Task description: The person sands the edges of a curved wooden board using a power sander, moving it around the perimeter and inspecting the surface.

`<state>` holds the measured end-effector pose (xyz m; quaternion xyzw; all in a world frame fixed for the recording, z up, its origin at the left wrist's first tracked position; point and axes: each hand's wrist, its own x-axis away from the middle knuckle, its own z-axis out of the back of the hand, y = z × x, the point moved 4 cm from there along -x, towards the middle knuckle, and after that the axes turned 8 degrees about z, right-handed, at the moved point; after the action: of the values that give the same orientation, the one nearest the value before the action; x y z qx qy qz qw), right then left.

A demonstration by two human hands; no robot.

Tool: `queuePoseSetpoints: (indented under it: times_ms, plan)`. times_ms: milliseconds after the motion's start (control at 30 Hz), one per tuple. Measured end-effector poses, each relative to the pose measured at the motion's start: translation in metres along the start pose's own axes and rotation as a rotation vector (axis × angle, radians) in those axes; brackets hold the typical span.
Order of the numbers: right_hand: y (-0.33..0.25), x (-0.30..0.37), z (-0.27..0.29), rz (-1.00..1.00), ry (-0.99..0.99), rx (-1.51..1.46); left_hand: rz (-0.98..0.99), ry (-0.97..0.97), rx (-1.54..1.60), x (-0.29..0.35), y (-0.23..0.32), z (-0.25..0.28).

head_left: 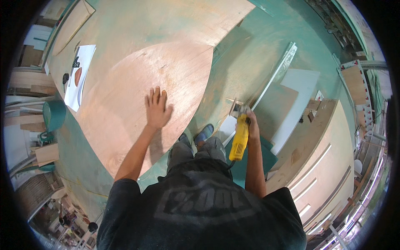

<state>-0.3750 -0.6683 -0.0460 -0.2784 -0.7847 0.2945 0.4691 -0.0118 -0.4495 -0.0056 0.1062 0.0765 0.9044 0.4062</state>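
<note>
My left hand (158,110) lies with fingers spread on a pale wooden sheet (179,66) with a curved edge. In my right hand (252,121) is a yellow angle grinder (239,139), held by its body with its metal head pointing away from me. A cord leaves the grinder's rear end near my waist. The tool is apart from the sheet, to the right of its curved edge. Its disc shows only edge-on, and I cannot tell whether it is spinning.
White papers (80,79) with small dark items lie on the left part of the worktop. A long metal strip (275,75) and a white panel (298,93) are on the right. A wooden cabinet-like piece (316,162) stands at lower right. A green bin (54,115) is far left.
</note>
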Motion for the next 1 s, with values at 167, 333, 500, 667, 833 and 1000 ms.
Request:
queuePoseSetpoints:
  times_ms: [167,333,500,667,833,1000]
  plan:
    - [0.027,0.062,0.05,0.033,0.145,0.014,0.11,-0.095,-0.021,0.0,0.117,-0.015]
    - [0.044,0.124,0.096,0.12,0.248,-0.003,0.087,-0.044,-0.08,0.002,0.132,-0.054]
    - [0.06,0.183,0.11,0.155,0.431,-0.116,-0.079,0.068,-0.143,0.051,0.135,-0.067]
    - [0.097,0.247,0.123,0.146,0.534,-0.236,-0.312,-0.047,-0.35,0.135,0.139,-0.068]
    - [0.134,0.293,0.129,0.167,0.654,-0.229,-0.623,-0.136,-0.08,0.207,0.099,-0.069]
    - [0.166,0.329,0.125,0.182,0.702,-0.38,-0.882,-0.099,-0.054,0.231,0.035,-0.054]
